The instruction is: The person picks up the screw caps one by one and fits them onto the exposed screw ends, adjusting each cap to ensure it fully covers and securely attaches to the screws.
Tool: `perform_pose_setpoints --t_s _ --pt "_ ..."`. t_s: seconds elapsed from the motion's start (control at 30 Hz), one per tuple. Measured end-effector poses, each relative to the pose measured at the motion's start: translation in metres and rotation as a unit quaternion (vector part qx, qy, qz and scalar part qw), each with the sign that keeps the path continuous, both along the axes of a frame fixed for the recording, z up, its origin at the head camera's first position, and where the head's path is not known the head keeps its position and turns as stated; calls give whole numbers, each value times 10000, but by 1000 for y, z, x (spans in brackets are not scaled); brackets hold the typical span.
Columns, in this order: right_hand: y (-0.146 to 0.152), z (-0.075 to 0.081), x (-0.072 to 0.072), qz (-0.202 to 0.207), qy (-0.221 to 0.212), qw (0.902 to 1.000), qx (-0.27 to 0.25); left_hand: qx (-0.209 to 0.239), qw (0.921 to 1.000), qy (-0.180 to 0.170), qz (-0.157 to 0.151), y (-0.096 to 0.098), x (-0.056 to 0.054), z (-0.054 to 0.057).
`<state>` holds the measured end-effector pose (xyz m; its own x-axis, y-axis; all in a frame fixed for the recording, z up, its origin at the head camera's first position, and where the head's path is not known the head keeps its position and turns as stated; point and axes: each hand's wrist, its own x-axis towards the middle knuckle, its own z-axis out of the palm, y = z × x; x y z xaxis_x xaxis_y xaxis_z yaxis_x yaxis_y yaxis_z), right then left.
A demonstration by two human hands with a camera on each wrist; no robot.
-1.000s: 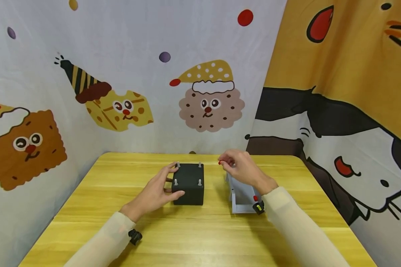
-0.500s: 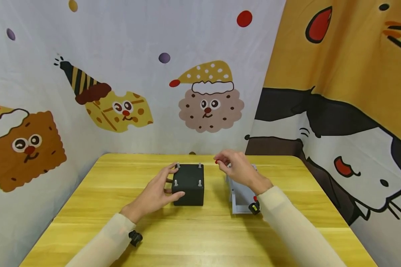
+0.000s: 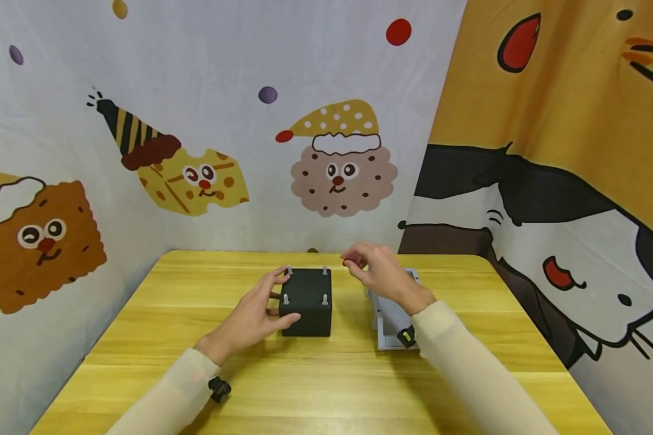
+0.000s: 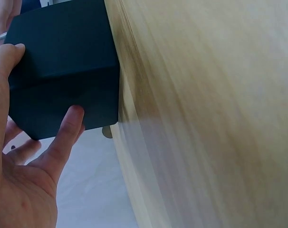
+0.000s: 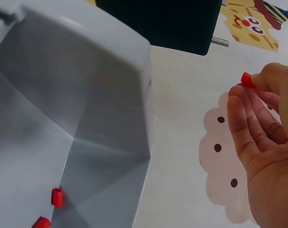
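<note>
A black box (image 3: 306, 287) stands on the table, with upright metal screws (image 3: 324, 299) at its top corners. My left hand (image 3: 253, 313) grips it from the left, thumb along the front and fingers around the far side. In the left wrist view, those fingers lie against the dark faces of the box (image 4: 63, 47). Between thumb and index finger, my right hand (image 3: 378, 273) pinches a small red cylindrical piece (image 5: 247, 80). That hand is raised to the right of the box, apart from its screws. One threaded screw (image 5: 220, 42) shows plainly in the right wrist view.
Right of the box, partly under my right forearm, is a grey tray (image 3: 390, 347). More red pieces (image 5: 57, 197) lie inside it. A printed curtain (image 3: 223, 72) hangs behind the wooden table (image 3: 283, 393).
My right hand has moved left from over the tray toward the box, still pinching the red piece. My left hand and the box have stayed put.
</note>
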<state>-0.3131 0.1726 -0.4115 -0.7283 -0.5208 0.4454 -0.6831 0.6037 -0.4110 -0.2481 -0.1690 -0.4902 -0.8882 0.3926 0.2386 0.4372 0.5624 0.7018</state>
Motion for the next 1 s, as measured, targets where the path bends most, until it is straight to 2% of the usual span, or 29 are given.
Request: perform_pose_setpoints --t_s 0.53,0.77,1.0 --pt "-15 -2 -1 223 -111 9995 -175 85 10000 -48 23 0 1 1" --pt "-23 -3 -2 301 104 9994 -139 66 10000 -50 13 0 1 1" --pt "-28 -2 -4 359 88 9993 -107 61 9999 -80 57 2 2 1"
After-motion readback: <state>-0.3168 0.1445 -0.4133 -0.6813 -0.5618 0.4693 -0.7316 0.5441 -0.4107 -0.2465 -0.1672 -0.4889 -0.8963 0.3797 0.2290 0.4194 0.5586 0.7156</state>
